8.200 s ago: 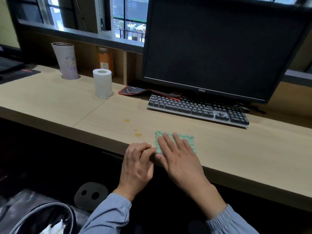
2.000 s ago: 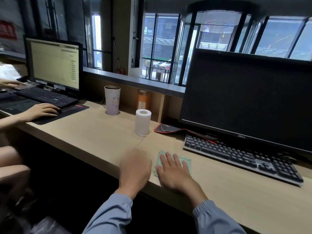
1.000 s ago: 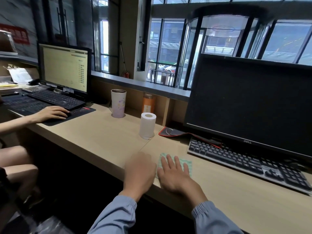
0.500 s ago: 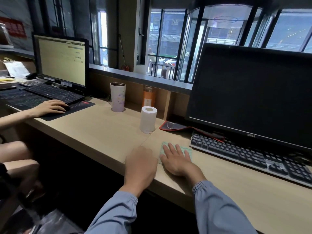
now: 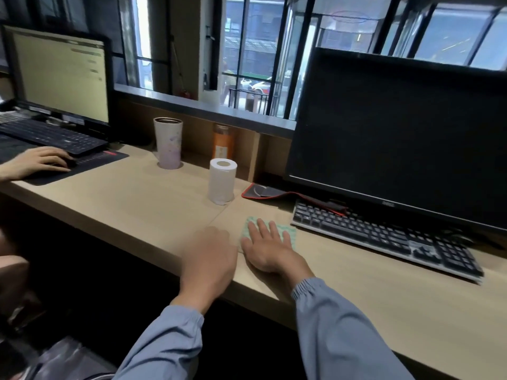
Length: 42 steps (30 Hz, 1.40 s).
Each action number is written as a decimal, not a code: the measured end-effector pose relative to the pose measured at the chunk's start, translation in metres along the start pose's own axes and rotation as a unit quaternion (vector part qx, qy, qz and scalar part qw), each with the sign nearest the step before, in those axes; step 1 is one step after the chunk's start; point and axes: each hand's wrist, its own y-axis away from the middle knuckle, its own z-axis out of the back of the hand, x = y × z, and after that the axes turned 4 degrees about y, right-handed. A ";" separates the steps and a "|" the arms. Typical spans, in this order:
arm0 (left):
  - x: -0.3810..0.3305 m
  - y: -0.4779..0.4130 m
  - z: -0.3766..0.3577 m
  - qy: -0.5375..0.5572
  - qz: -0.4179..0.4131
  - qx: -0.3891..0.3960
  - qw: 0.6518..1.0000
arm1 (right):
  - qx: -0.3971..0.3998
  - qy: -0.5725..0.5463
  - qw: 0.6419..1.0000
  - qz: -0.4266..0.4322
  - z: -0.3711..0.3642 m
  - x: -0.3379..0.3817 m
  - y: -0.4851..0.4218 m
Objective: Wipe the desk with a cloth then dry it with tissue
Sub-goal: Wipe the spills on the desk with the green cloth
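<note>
Along the far ledge of the desk [image 5: 131,198] stand a pale tumbler [image 5: 168,144], its inside hidden, and an orange bottle [image 5: 224,142] whose label is too blurred to read; a tissue roll [image 5: 222,182] stands upright nearer. The right hand [image 5: 270,250] lies flat, fingers straight and spread, on the green cloth [image 5: 291,232] near the desk's front edge, just left of the keyboard [image 5: 384,237], while the blurred left hand [image 5: 210,259] hovers beside it, back up, its fingers' curl impossible to tell.
</note>
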 end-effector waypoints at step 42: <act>0.031 -0.045 0.026 0.128 -0.030 0.158 0.979 | 0.004 0.012 1.000 0.005 0.026 0.028 -0.099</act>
